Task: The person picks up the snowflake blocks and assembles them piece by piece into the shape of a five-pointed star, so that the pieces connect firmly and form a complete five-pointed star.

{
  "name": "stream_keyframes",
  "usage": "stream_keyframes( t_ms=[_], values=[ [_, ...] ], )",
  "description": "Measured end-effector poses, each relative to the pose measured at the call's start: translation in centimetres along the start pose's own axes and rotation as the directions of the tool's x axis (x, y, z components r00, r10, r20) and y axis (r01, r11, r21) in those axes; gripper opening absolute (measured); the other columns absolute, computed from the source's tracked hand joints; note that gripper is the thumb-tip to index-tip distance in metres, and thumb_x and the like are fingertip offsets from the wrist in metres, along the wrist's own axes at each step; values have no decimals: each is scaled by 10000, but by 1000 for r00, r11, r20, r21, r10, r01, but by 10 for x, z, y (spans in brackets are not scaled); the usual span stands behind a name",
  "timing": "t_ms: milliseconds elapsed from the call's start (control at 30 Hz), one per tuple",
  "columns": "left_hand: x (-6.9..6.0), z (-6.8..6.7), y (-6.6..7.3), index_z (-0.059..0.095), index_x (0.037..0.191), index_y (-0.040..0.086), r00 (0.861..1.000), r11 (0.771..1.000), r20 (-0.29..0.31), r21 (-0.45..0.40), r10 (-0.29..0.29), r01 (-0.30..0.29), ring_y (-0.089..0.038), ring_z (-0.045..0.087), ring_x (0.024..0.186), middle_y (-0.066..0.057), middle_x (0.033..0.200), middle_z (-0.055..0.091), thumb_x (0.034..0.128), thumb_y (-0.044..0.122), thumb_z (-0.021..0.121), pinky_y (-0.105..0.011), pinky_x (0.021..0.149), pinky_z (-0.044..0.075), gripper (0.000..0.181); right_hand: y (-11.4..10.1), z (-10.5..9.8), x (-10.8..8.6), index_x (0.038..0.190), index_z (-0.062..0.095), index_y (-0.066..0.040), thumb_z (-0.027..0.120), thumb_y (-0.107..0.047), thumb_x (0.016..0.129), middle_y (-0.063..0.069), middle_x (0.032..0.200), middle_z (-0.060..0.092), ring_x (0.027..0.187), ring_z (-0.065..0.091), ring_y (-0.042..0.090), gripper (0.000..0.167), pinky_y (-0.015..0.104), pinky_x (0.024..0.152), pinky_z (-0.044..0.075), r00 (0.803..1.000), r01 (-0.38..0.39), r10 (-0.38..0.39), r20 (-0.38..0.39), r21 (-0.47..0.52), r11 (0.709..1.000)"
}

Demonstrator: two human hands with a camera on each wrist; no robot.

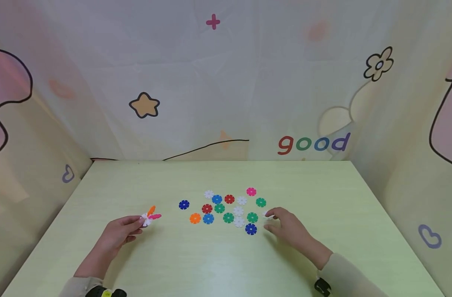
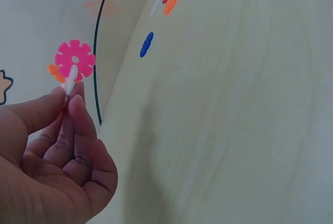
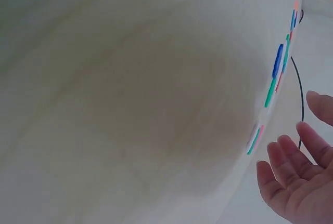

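My left hand (image 1: 118, 236) pinches a small joined piece of notched plastic discs between thumb and fingers, above the table's left side. In it a white disc (image 1: 147, 221) carries a pink disc (image 2: 75, 59) and an orange disc (image 1: 151, 210). Over on the right, my right hand (image 1: 290, 229) hovers low, its thumb and fingers apart. A white disc (image 1: 266, 214) lies by its fingertips, partly hidden. Loose discs are spread to its left, among them a dark blue disc (image 1: 250, 229), a green disc (image 1: 252, 217) and a pink disc (image 1: 251, 191).
Several more notched discs lie flat mid-table, including an orange disc (image 1: 195, 218), a red disc (image 1: 229, 199) and a dark blue disc (image 1: 184, 204) set apart at the left. A printed curtain (image 1: 226, 82) stands behind the pale table (image 1: 196, 264) and along both sides.
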State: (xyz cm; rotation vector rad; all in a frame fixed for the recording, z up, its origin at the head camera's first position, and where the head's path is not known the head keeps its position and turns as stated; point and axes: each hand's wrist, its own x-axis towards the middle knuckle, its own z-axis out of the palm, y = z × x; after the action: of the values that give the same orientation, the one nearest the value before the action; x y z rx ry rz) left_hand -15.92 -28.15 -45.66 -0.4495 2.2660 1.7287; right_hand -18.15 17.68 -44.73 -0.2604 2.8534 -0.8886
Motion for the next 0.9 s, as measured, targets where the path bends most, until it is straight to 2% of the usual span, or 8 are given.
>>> stream_keyframes(
  t_ms=[233, 400, 667, 900],
  values=[
    [6, -17, -9, 534, 1414, -63, 998, 998, -23, 3, -60, 60, -2, 647, 799, 179, 829, 729, 1015, 288, 649, -234, 743, 493, 544, 9, -2, 3, 1174, 667, -7, 743, -141, 923, 175, 1222, 679, 1118, 653, 357, 295, 527, 985, 547, 999, 33, -34, -6, -22, 999],
    [9, -23, -13, 514, 1418, -88, 998, 998, -37, 21, -60, 61, 6, 646, 769, 174, 822, 737, 1022, 273, 637, -237, 723, 472, 550, 13, -2, 8, 1182, 669, -10, 738, -134, 926, 183, 1233, 675, 1108, 655, 354, 293, 519, 965, 557, 999, 33, -33, -7, -42, 999],
    [13, -29, -17, 490, 1431, -100, 994, 996, -56, 21, -90, 91, -8, 629, 738, 188, 793, 725, 1037, 230, 609, -229, 665, 409, 528, 14, -3, 23, 1211, 659, -3, 736, -134, 930, 200, 1278, 649, 1103, 642, 334, 320, 509, 970, 560, 1000, -14, 15, 18, -54, 998],
    [14, -31, -18, 505, 1404, -113, 991, 992, -84, 68, -104, 110, -48, 571, 718, 155, 770, 704, 1038, 213, 604, -232, 632, 385, 500, 16, -2, 34, 1223, 655, 15, 752, -116, 917, 195, 1252, 653, 1073, 631, 307, 347, 492, 965, 564, 998, -51, 53, 37, -66, 997]
  ],
)
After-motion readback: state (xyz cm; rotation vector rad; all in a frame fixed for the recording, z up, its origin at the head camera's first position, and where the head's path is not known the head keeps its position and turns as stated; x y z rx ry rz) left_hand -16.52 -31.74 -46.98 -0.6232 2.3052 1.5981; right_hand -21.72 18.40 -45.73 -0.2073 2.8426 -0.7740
